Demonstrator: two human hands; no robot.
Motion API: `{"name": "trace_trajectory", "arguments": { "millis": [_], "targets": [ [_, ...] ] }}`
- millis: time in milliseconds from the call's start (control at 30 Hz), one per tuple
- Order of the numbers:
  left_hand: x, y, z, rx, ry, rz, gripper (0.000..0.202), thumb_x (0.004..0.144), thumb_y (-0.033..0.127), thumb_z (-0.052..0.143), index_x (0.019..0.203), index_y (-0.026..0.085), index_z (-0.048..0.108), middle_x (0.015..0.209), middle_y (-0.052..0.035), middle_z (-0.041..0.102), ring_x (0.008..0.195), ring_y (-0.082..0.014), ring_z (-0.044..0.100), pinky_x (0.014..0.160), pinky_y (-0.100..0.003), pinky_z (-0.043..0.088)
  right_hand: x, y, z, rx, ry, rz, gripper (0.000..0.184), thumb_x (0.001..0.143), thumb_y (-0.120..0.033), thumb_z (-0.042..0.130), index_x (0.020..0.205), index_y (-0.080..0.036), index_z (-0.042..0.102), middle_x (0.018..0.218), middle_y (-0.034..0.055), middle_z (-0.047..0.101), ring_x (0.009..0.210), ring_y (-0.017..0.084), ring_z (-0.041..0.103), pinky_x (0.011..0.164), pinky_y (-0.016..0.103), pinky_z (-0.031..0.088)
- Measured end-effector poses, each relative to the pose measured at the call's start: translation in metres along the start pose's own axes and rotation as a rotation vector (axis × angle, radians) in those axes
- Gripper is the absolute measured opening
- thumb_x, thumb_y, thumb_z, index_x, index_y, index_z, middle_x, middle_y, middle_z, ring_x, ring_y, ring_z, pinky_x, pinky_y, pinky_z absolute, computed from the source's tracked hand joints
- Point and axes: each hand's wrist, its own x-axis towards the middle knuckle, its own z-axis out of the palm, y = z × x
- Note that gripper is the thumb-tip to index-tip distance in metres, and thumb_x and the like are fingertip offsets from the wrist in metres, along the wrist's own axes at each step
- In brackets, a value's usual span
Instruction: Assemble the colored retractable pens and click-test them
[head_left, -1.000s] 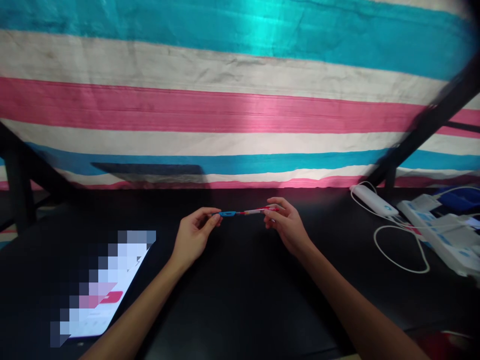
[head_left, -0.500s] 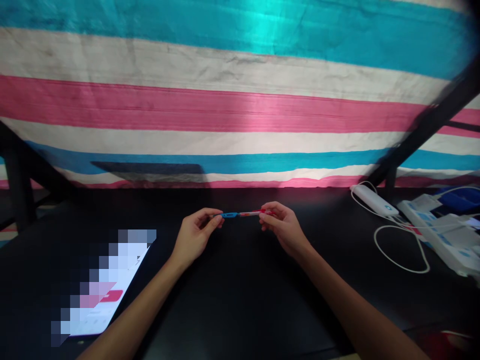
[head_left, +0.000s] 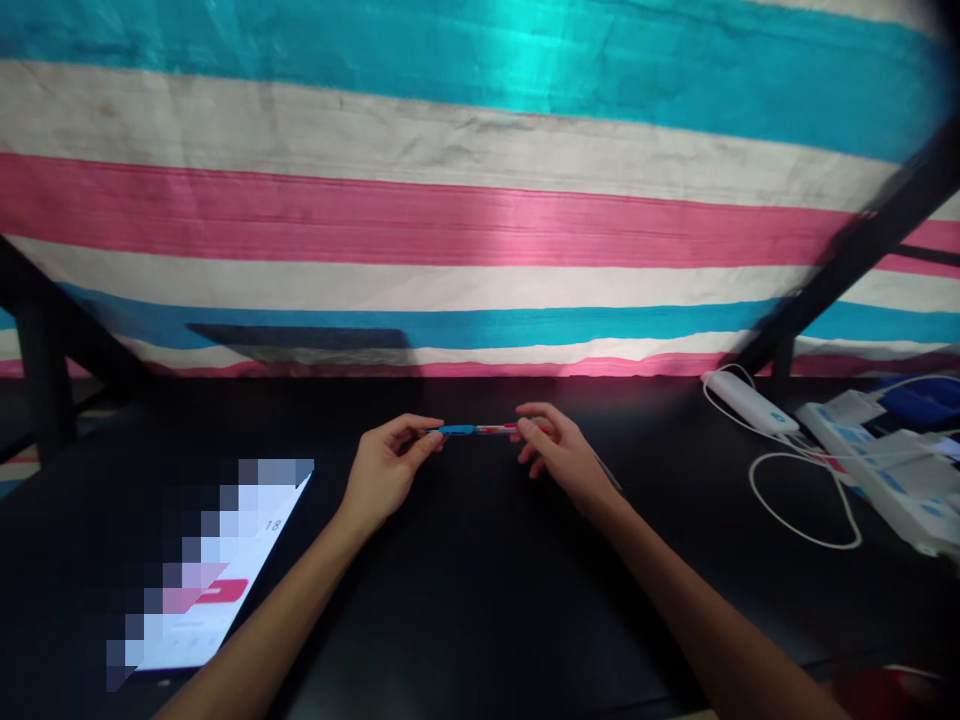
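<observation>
A slim pen (head_left: pixel 458 430), with a blue section on its left and a clear and red section on its right, lies level between my hands above the black table. My left hand (head_left: pixel 386 465) pinches its blue end between thumb and fingers. At the red end my right hand (head_left: pixel 555 445) has its thumb and index finger closed on the pen, while its other fingers curl loosely below. Beside my right wrist shows a thin grey rod (head_left: pixel 610 472); the hand covers the remainder, so I cannot tell whether it is held.
A tablet-like lit screen (head_left: pixel 259 560), partly pixelated, lies on the left of the black table (head_left: pixel 465 600). To the right are a white power strip (head_left: pixel 885 480), a white oblong device (head_left: pixel 750 400) and looped cables (head_left: pixel 855 530). Behind hangs a striped sheet (head_left: pixel 450 220).
My right-hand fingers have shifted on the pen's red end and loosened below it. The blue section has turned slightly. A thin grey rod now shows beside my right wrist.
</observation>
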Motion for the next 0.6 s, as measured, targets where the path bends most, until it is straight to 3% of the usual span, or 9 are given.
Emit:
{"name": "trace_trajectory", "arguments": {
  "millis": [67, 167, 233, 367, 467, 533, 600],
  "targets": [
    [0.0004, 0.0009, -0.0008, 0.002, 0.014, 0.001, 0.025, 0.073, 0.033, 0.072, 0.091, 0.016, 0.069, 0.075, -0.0041, 0.069, 0.073, -0.0176, 0.065, 0.072, -0.029, 0.050, -0.0006, -0.0022, -0.0007, 0.022, -0.026, -0.089, 0.040, 0.067, -0.037, 0.076, 0.100, -0.021, 0.060, 0.079, 0.0008, 0.064, 0.059, 0.012, 0.059, 0.044, 0.021, 0.045],
    [0.0005, 0.0010, -0.0011, -0.004, 0.012, -0.001, 0.025, 0.074, 0.033, 0.071, 0.091, 0.016, 0.069, 0.075, -0.0041, 0.070, 0.074, -0.0178, 0.065, 0.073, -0.030, 0.050, -0.0006, -0.0011, -0.0012, -0.063, -0.083, -0.048, 0.026, 0.076, -0.041, 0.067, 0.076, -0.016, 0.063, 0.060, 0.0006, 0.060, 0.051, 0.010, 0.054, 0.045, 0.021, 0.043],
    [0.0001, 0.0004, -0.0004, -0.002, 0.004, 0.000, 0.025, 0.074, 0.034, 0.071, 0.092, 0.016, 0.069, 0.076, -0.0044, 0.070, 0.075, -0.0182, 0.066, 0.073, -0.030, 0.050, -0.0003, 0.0012, -0.0010, -0.103, -0.085, 0.021, 0.039, 0.083, -0.049, 0.056, 0.065, -0.015, 0.062, 0.053, 0.0013, 0.057, 0.045, 0.010, 0.051, 0.041, 0.021, 0.039],
    [-0.0007, 0.0003, 0.0019, -0.001, -0.010, 0.007, 0.026, 0.073, 0.035, 0.071, 0.091, 0.016, 0.069, 0.075, -0.0046, 0.070, 0.073, -0.0185, 0.065, 0.071, -0.030, 0.050, -0.0004, 0.0027, -0.0013, -0.068, -0.055, -0.062, 0.029, 0.074, -0.042, 0.069, 0.091, -0.020, 0.064, 0.070, 0.0003, 0.063, 0.053, 0.011, 0.057, 0.043, 0.020, 0.043],
    [-0.0009, 0.0012, 0.0024, -0.009, -0.011, 0.007, 0.025, 0.072, 0.034, 0.072, 0.090, 0.016, 0.069, 0.073, -0.0038, 0.069, 0.072, -0.0179, 0.065, 0.070, -0.029, 0.049, -0.0005, 0.0012, -0.0020, -0.128, -0.105, -0.056, 0.026, 0.076, -0.042, 0.067, 0.076, -0.017, 0.065, 0.059, 0.0000, 0.060, 0.050, 0.011, 0.054, 0.045, 0.021, 0.043],
    [-0.0009, 0.0014, 0.0022, -0.011, -0.017, 0.008, 0.024, 0.073, 0.033, 0.071, 0.089, 0.016, 0.069, 0.072, -0.0032, 0.068, 0.072, -0.0172, 0.064, 0.070, -0.028, 0.049, -0.0006, 0.0005, -0.0019, -0.156, -0.123, -0.004, 0.037, 0.083, -0.048, 0.056, 0.066, -0.015, 0.063, 0.055, 0.0014, 0.058, 0.046, 0.010, 0.052, 0.042, 0.021, 0.041],
    [-0.0008, 0.0012, 0.0020, -0.010, -0.023, 0.004, 0.023, 0.073, 0.032, 0.071, 0.089, 0.016, 0.069, 0.072, -0.0030, 0.068, 0.072, -0.0166, 0.063, 0.070, -0.028, 0.048, -0.0012, -0.0001, -0.0015, -0.132, -0.115, -0.024, 0.031, 0.082, -0.047, 0.058, 0.079, -0.017, 0.065, 0.066, 0.0028, 0.063, 0.051, 0.012, 0.056, 0.042, 0.021, 0.042]
  ]
}}
